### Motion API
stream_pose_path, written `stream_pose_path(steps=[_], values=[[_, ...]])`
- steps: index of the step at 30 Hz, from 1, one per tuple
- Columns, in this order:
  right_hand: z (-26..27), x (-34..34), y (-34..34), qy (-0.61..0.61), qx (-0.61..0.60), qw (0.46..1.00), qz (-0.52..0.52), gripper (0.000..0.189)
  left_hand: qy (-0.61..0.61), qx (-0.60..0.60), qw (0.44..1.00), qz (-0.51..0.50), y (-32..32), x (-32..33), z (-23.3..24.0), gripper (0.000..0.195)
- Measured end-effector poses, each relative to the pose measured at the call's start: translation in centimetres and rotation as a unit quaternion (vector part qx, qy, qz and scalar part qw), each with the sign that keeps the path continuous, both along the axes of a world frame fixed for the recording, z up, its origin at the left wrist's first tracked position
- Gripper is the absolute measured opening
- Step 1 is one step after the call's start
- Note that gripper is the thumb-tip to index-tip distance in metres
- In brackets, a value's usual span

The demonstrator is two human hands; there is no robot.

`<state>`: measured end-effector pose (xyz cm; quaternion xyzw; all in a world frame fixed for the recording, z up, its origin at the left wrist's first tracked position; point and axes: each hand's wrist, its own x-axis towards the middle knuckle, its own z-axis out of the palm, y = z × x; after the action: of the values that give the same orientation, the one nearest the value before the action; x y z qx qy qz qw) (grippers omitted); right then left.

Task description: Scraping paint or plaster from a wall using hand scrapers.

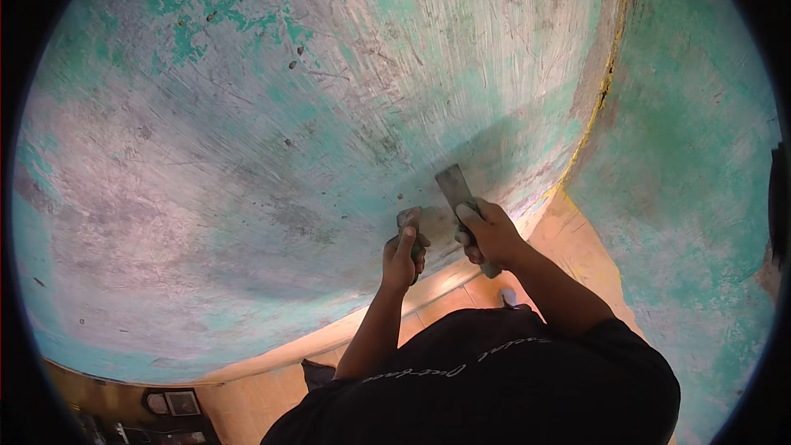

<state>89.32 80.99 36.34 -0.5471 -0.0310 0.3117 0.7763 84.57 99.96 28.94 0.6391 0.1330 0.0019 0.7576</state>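
In front of me rises a wall (222, 173) with worn, patchy green and whitish paint, streaked with scrape marks. My right hand (494, 238) grips a flat, wide-bladed scraper (453, 182), its blade pointing up and to the left beside the wall. Lower and to the left, my left hand (403, 259) is closed around a second hand tool, which looks like a putty knife (408, 217) with a partly hidden green handle. The thumb lies along it. I cannot tell whether either blade touches the wall.
A second green wall (686, 154) meets the first at a cracked, yellowish corner (602, 96) on the right. Orange tiles (442, 307) cover the floor. At lower left, framed items (183, 403) stand on dark furniture. A dark object (778, 204) sits at the right rim.
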Motion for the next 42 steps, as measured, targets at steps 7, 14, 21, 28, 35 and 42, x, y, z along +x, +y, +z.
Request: stream_pose_path(steps=[7,14,21,28,35,42], values=[[-3.4,-1.3,-1.1,0.010,-0.043,0.999,-0.025,0.019,0.009,-0.005,1.000,0.001,-0.2,0.1,0.1,0.051],[-3.2,0.1,-0.3,-0.050,-0.035,0.998,-0.013,0.021,0.007,0.011,1.000,-0.010,-0.1,0.1,0.0,0.056],[-5.0,-0.5,-0.4,-0.018,-0.074,0.997,-0.020,0.022,-0.001,0.007,1.000,-0.007,-0.3,0.1,0.1,0.055],[-7.2,-1.0,-1.2,-0.018,-0.047,0.999,0.006,0.021,0.003,-0.009,1.000,0.004,-0.2,0.2,-0.2,0.053],[-3.7,0.4,-0.3,0.002,0.016,1.000,-0.004,0.018,0.012,-0.007,1.000,0.002,-0.6,-0.1,0.2,0.053],[-6.9,-1.1,-0.9,0.055,-0.015,0.998,0.007,0.018,0.015,-0.007,1.000,0.013,-0.4,-0.1,-0.2,0.053]])
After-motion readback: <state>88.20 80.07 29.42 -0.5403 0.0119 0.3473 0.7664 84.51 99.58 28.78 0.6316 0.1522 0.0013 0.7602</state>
